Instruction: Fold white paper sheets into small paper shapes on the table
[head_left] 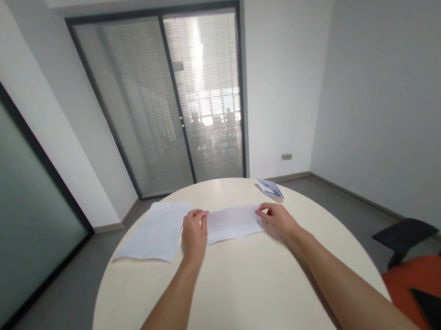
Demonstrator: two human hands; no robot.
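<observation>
Round table (244, 297) — fingers (265, 206) on plain paper (233, 223)

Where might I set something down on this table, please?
The table has its widest bare patch between left arm and right arm, short of the middle paper; more lies between each arm and the rim. The far half is crowded: left paper, left hand, right hand, printed paper.
</observation>
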